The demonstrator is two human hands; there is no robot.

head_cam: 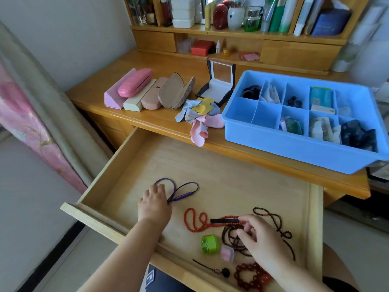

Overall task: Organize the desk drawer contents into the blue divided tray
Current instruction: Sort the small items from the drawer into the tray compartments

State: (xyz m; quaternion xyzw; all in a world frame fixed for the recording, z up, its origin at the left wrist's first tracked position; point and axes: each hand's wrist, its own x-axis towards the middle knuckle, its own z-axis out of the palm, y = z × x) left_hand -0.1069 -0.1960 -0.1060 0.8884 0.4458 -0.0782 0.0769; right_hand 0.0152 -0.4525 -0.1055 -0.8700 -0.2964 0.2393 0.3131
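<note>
While the blue tray [294, 144] waits on the wooden surface [164, 121] up and to the right, a person's two hands work inside the open drawer [210, 165] below it. Left hand [154, 204] lies over the purple cord [181, 192] near the drawer's left-middle, fingers curled at the point where its two loops meet; whether they have actually closed on it cannot be told. Right hand [261, 241] pinches one end of a short black stick [224, 220], whose long axis runs left to right across the red bead string [200, 222]. Dark bead strands [231, 237] lie tangled beneath that hand, with a green sharpener [207, 244], a small pink case [227, 253] and a red bead bracelet [250, 275] close to the drawer's front edge. Judging by position, the right hand is the nearer to the tray, and two near-left compartments there look free. Any lift must clear the overhanging lip of the surface; the drawer's back half offers open room for it.
</note>
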